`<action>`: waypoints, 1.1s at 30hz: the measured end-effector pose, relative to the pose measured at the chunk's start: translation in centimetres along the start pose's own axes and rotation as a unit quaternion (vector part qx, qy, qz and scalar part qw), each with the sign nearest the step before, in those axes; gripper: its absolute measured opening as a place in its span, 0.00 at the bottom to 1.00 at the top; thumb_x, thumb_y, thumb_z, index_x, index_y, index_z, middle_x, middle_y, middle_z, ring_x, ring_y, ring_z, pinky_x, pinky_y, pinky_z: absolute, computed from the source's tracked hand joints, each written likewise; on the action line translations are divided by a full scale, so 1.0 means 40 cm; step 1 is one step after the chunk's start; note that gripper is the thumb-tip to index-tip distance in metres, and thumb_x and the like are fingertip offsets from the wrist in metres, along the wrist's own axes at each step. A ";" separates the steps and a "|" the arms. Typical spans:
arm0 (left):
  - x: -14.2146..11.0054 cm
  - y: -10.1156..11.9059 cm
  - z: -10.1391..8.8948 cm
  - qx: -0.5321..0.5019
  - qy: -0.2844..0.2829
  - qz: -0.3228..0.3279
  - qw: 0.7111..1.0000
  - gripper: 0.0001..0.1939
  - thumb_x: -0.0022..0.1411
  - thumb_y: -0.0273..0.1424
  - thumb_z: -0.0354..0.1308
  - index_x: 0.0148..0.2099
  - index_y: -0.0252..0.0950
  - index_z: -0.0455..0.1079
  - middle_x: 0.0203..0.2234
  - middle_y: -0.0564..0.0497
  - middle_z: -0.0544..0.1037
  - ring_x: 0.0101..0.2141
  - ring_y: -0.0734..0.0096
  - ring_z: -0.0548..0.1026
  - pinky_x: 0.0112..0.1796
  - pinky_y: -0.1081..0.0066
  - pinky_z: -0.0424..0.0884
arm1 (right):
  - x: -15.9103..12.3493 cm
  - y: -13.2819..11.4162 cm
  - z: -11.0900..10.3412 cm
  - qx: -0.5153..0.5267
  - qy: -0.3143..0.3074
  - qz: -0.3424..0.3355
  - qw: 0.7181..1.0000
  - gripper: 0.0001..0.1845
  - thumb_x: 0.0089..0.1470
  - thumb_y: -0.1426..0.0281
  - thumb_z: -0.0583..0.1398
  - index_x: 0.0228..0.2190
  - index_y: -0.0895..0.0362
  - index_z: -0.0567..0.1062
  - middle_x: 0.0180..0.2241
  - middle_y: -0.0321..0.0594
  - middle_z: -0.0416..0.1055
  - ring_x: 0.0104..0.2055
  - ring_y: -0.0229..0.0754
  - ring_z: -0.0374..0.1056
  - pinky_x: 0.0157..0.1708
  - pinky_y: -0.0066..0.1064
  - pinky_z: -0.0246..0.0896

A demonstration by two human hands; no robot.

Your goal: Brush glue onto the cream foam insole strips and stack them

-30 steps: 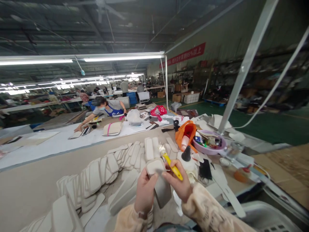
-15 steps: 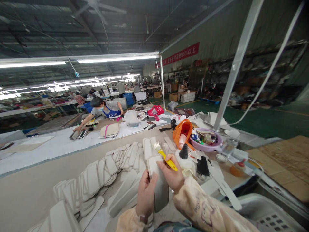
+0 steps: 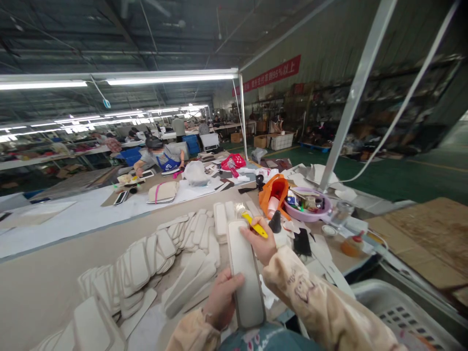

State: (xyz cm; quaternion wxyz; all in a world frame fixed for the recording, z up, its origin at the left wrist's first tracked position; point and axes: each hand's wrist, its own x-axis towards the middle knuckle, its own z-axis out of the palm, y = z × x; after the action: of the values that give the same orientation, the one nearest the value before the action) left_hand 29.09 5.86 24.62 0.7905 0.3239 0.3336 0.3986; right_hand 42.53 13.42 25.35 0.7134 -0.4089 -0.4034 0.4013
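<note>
A long pale grey panel with rounded corners (image 3: 245,263) stands tilted upright in front of me. My left hand (image 3: 221,296) is closed on its left edge, thumb lying across the face. My right hand (image 3: 262,243) grips a brush with a yellow handle (image 3: 259,228), and its thumb also presses on the panel's upper right side. The brush's pale bristles point up and left, just above the panel's top end. Left of my hands, many similar panels (image 3: 137,263) lie in overlapping rows on the table.
To the right are a white bottle with a black nozzle (image 3: 275,222), an orange bag (image 3: 272,192), a purple basin (image 3: 314,214) full of small items and an amber glue bottle (image 3: 352,245). A white basket (image 3: 398,302) stands lower right. Across the table a co-worker (image 3: 161,158) handles pieces.
My left hand has slid down the panel's left edge. More of the panel's face shows, and it sits more upright. The brush has tilted flatter. The co-worker's arm has drawn in.
</note>
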 end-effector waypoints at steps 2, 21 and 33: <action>0.004 0.017 0.003 -0.006 -0.007 0.007 1.000 0.21 0.52 0.37 0.64 0.46 0.29 0.72 0.31 0.42 0.80 0.31 0.62 0.77 0.31 0.69 0.69 | -0.001 -0.001 0.001 -0.003 -0.008 -0.005 1.000 0.18 0.41 0.65 0.67 0.28 0.51 0.62 0.19 0.25 0.57 0.19 0.32 0.51 0.20 0.25 0.47; 0.035 -0.085 -0.055 0.071 0.007 -0.030 0.997 0.20 0.49 0.39 0.66 0.38 0.27 0.75 0.23 0.46 0.78 0.23 0.72 0.72 0.27 0.73 0.67 | 0.071 0.006 -0.012 -0.038 0.013 -0.049 0.998 0.18 0.40 0.64 0.66 0.27 0.52 0.62 0.21 0.26 0.60 0.21 0.32 0.55 0.22 0.24 0.52; -0.002 -0.105 -0.080 0.079 -0.042 -0.029 0.996 0.23 0.48 0.36 0.66 0.47 0.32 0.71 0.30 0.46 0.79 0.32 0.63 0.76 0.31 0.70 0.69 | 0.085 0.040 -0.042 -0.044 0.020 -0.060 0.997 0.20 0.37 0.64 0.68 0.27 0.53 0.63 0.21 0.26 0.60 0.21 0.32 0.54 0.22 0.24 0.51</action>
State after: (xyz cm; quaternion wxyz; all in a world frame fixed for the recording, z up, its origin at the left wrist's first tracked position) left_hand 28.27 4.60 19.56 0.7867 0.3923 0.3398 0.3343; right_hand 44.84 16.59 24.16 0.7252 -0.4231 -0.4303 0.3316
